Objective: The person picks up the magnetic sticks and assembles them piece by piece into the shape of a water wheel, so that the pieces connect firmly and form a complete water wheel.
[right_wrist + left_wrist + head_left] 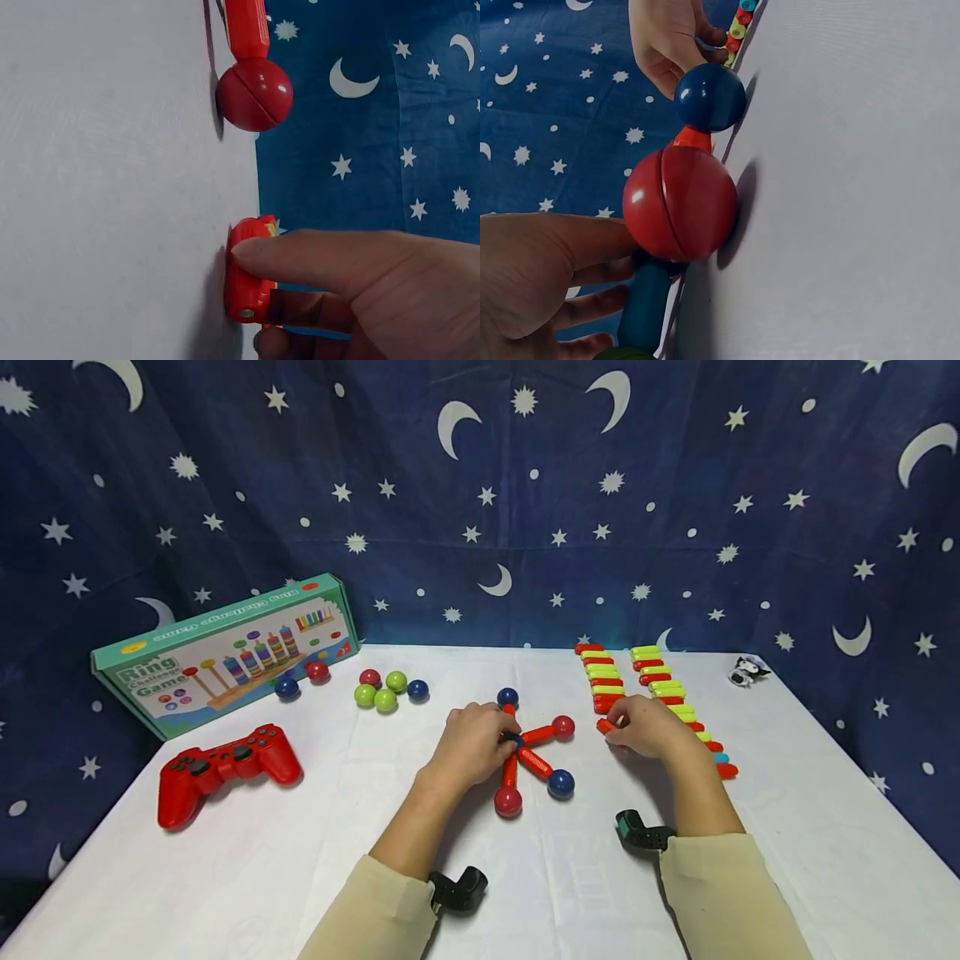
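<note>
A star-shaped figure of red magnetic sticks point(536, 763) and balls lies on the white table, its arms meeting at a blue centre ball point(517, 742). My left hand point(472, 745) holds it near that centre, covering its left side. In the left wrist view the thumb reaches behind a red ball point(681, 202), and curled fingers lie by a blue stick point(645, 304). To the right, my right hand point(651, 727) pinches a red magnetic stick point(247, 292) between thumb and fingers, at the near end of a row of red and yellow sticks point(602, 673).
Another row of sticks point(662, 677) runs down the right. Green, red and blue balls point(386, 700) sit back left, near a game box point(240, 647). A red game controller point(228, 768) lies left; a small black-and-white figure point(747, 672) is back right.
</note>
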Tool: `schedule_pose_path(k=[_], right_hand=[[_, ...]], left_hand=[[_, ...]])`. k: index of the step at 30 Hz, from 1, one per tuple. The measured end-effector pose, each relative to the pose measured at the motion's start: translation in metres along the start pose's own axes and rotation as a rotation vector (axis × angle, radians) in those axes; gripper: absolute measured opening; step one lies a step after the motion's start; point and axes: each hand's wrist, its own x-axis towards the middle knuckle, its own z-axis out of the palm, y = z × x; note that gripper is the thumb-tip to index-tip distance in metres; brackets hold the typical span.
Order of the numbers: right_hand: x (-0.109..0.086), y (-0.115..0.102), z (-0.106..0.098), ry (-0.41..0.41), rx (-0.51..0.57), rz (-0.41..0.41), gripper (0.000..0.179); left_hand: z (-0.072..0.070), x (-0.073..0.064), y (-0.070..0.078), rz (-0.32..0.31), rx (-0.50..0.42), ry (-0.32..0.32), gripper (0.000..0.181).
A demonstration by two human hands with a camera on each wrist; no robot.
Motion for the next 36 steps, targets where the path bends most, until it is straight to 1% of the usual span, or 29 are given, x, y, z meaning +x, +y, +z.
schedule_pose_path(k=[3, 7, 9, 11, 14, 18, 22, 24, 29, 32, 34, 35, 36], right_hand=[[0.001, -0.005, 0.003, 0.012, 0.052, -0.026, 0.038], [0.004, -0.018, 0.009, 0.027, 0.223, -0.048, 0.036], [0.005, -0.027, 0.013, 0.021, 0.309, -0.03, 0.034], [0.006, -0.035, 0.017, 0.004, 0.366, -0.004, 0.034], [0.007, -0.044, 0.022, -0.018, 0.398, 0.037, 0.035], [0.007, -0.049, 0.027, -0.03, 0.392, 0.056, 0.036], [0.009, -0.05, 0.032, -0.018, 0.355, 0.014, 0.038], [0.011, -0.051, 0.035, -0.005, 0.314, -0.02, 0.039], [0.015, -0.055, 0.04, 0.03, 0.214, -0.089, 0.039], [0.015, -0.055, 0.039, 0.039, 0.201, -0.11, 0.039], [0.014, -0.053, 0.036, 0.075, 0.203, -0.107, 0.039], [0.012, -0.052, 0.034, 0.112, 0.194, -0.095, 0.038], [0.011, -0.049, 0.031, 0.168, 0.163, -0.087, 0.038]], left_hand=[[0.0, 0.0, -0.001, -0.024, 0.008, 0.024, 0.02], [0.001, 0.0, -0.001, -0.045, 0.021, 0.058, 0.016], [0.002, 0.0, 0.0, -0.051, 0.028, 0.071, 0.014], [0.002, 0.001, 0.001, -0.062, 0.037, 0.088, 0.013], [0.003, 0.001, 0.003, -0.085, 0.053, 0.11, 0.012], [0.003, 0.001, 0.004, -0.109, 0.065, 0.119, 0.012], [0.002, 0.001, 0.006, -0.122, 0.049, 0.101, 0.013], [0.001, 0.0, 0.006, -0.123, 0.039, 0.084, 0.013], [-0.003, 0.0, 0.009, -0.083, 0.044, 0.03, 0.012], [-0.006, -0.001, 0.009, -0.05, 0.045, -0.001, 0.01], [-0.008, -0.001, 0.009, -0.029, 0.035, -0.024, 0.01], [-0.009, -0.001, 0.008, -0.018, 0.023, -0.04, 0.011], [-0.009, 0.0, 0.008, -0.009, 0.01, -0.055, 0.013]])
